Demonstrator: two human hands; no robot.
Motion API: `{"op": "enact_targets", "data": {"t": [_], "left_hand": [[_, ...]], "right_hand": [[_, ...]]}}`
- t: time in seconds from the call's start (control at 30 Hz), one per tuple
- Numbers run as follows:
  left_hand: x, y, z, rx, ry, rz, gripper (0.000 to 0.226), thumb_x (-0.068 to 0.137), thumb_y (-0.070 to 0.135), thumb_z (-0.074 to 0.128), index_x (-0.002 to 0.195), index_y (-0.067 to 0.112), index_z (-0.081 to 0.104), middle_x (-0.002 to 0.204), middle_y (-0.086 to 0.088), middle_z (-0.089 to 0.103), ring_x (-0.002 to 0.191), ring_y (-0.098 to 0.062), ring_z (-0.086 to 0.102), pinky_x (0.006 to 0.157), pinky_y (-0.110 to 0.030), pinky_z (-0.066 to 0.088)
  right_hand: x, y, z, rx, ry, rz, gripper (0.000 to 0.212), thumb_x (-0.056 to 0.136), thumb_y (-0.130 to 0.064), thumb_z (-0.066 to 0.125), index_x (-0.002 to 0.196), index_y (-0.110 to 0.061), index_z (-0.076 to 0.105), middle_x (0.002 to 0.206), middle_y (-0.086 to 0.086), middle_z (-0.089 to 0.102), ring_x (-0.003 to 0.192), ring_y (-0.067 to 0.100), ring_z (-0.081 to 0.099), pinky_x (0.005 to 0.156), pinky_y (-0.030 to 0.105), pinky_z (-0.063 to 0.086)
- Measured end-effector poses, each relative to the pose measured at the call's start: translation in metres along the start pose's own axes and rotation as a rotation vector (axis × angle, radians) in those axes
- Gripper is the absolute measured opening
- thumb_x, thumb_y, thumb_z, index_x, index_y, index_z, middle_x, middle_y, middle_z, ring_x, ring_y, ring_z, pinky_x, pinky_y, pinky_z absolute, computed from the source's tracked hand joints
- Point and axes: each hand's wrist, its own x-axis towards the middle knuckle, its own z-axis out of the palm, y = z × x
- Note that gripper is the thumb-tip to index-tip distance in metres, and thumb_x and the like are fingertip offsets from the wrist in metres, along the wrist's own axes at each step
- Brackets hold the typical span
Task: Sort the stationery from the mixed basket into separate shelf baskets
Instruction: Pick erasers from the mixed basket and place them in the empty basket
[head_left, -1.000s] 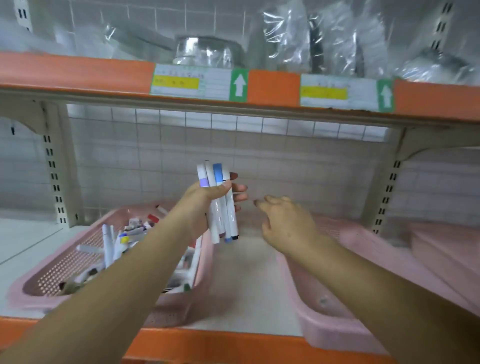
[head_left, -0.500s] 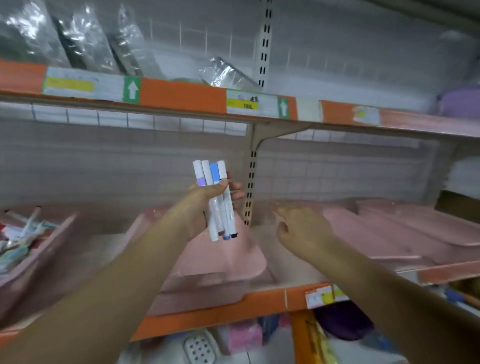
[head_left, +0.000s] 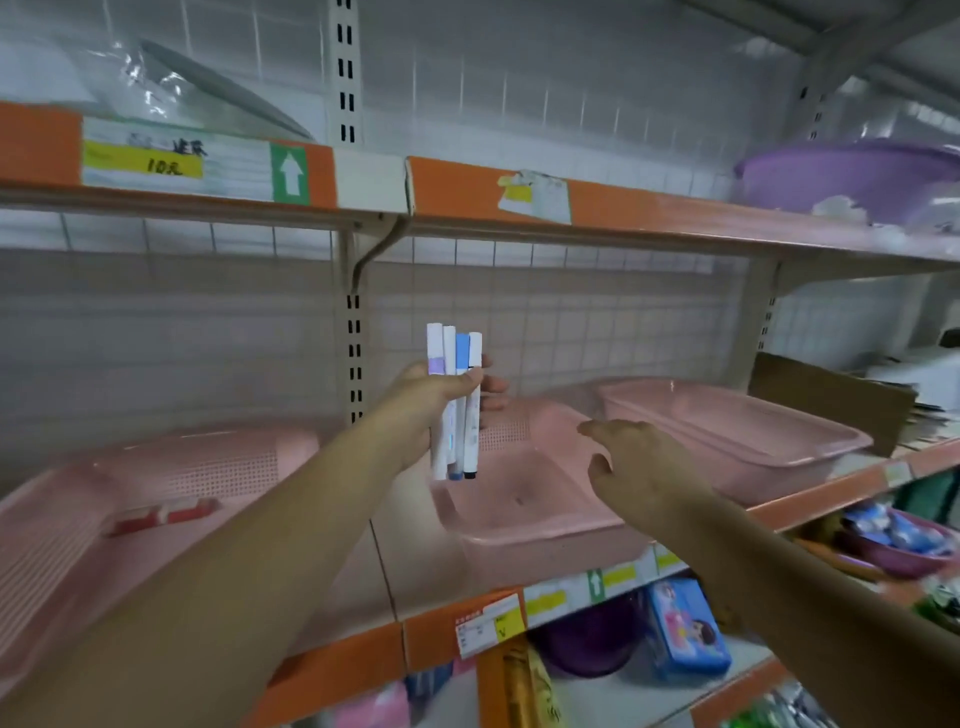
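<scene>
Single head-worn view, facing forward and down, close to shelf (head_left: 597, 218)

A purple basin (head_left: 852, 174) sits on the upper shelf (head_left: 457, 188), whose orange edge carries a price label (head_left: 171, 162) with a green arrow. Brown cardboard (head_left: 826, 400) stands far right. Below, a blue pencil case (head_left: 685, 631) lies beside a dark purple bowl (head_left: 587, 642).

left hand (head_left: 431, 410) and markers (head_left: 456, 400) now further right along the shelf (head_left: 332, 670), over the middle pink basket (head_left: 540, 545), right hand (head_left: 644, 467) following beside
</scene>
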Motion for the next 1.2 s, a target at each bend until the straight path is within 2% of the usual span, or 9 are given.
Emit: {"op": "enact_targets", "data": {"t": [0.2,0.3,0.4,0.53,0.67,0.77,0.83,0.93,1.2], "left_hand": [[0.058,-0.024,0.01,0.393,-0.037,-0.001,0.011,0.092,0.008,0.054,0.1,0.009,0.061,0.086,-0.007,0.07,0.069,-0.014,0.069,0.069,-0.026,0.053],[0.086,-0.035,0.014,0.556,-0.029,-0.015,0.008,0.092,0.007,0.053,0.098,0.008,0.058,0.081,-0.006,0.068,0.06,-0.01,0.064,0.053,-0.016,0.049],[0.112,-0.049,0.018,0.726,-0.029,-0.062,0.013,0.092,0.005,0.051,0.104,0.003,0.057,0.092,-0.014,0.067,0.06,-0.012,0.06,0.042,-0.009,0.042],[0.138,-0.066,0.019,0.881,-0.045,-0.103,0.019,0.09,0.007,0.05,0.106,0.001,0.057,0.091,-0.01,0.067,0.066,-0.016,0.062,0.061,-0.02,0.048],[0.159,-0.078,0.018,1.072,-0.031,-0.139,0.005,0.089,0.006,0.051,0.087,0.007,0.055,0.086,-0.012,0.063,0.066,-0.02,0.062,0.063,-0.025,0.045],[0.172,-0.085,0.015,1.295,-0.031,-0.15,0.011,0.089,0.008,0.051,0.095,0.006,0.059,0.098,-0.017,0.062,0.09,-0.032,0.062,0.072,-0.029,0.043],[0.177,-0.095,0.013,1.357,-0.029,-0.192,0.019,0.088,0.009,0.051,0.105,0.004,0.059,0.104,-0.016,0.063,0.088,-0.03,0.062,0.075,-0.031,0.047],[0.183,-0.113,0.008,1.458,-0.063,-0.216,0.015,0.087,0.011,0.052,0.1,0.007,0.059,0.103,-0.015,0.065,0.083,-0.028,0.06,0.071,-0.032,0.045],[0.2,-0.147,0.018,1.6,-0.11,-0.254,0.025,0.093,0.011,0.048,0.116,0.011,0.057,0.121,-0.011,0.058,0.109,-0.028,0.055,0.082,-0.028,0.04]], "right_hand": [[0.06,0.018,0.024,0.017,-0.031,-0.045,0.045,0.089,-0.016,0.041,0.133,-0.023,0.049,0.132,0.002,0.055,0.115,0.024,0.054,0.093,0.032,0.046],[0.094,0.024,0.034,-0.005,-0.071,-0.054,0.043,0.089,-0.016,0.042,0.13,-0.022,0.051,0.131,0.004,0.055,0.115,0.026,0.054,0.093,0.033,0.047],[0.121,0.031,0.045,-0.063,-0.118,-0.06,0.041,0.089,-0.017,0.042,0.129,-0.022,0.053,0.131,0.004,0.055,0.116,0.025,0.053,0.089,0.032,0.045],[0.146,0.036,0.056,-0.114,-0.178,-0.11,0.034,0.09,-0.017,0.042,0.121,-0.019,0.056,0.125,0.004,0.057,0.111,0.024,0.055,0.077,0.026,0.04],[0.172,0.041,0.07,-0.111,-0.238,-0.2,0.027,0.089,-0.018,0.043,0.11,-0.015,0.06,0.118,0.005,0.059,0.107,0.024,0.056,0.071,0.025,0.038],[0.188,0.047,0.079,-0.069,-0.288,-0.303,0.032,0.088,-0.017,0.046,0.118,-0.016,0.059,0.122,0.006,0.059,0.11,0.025,0.055,0.082,0.028,0.045],[0.194,0.051,0.083,-0.046,-0.314,-0.396,0.037,0.089,-0.012,0.047,0.124,-0.017,0.057,0.124,0.006,0.059,0.111,0.024,0.055,0.091,0.029,0.045],[0.196,0.06,0.089,-0.061,-0.322,-0.492,0.038,0.091,-0.011,0.043,0.125,-0.022,0.057,0.126,0.0,0.058,0.115,0.021,0.052,0.095,0.027,0.041],[0.198,0.076,0.12,-0.044,-0.407,-0.498,0.036,0.091,-0.017,0.043,0.124,-0.025,0.058,0.122,0.007,0.057,0.109,0.024,0.054,0.092,0.037,0.046]]}}
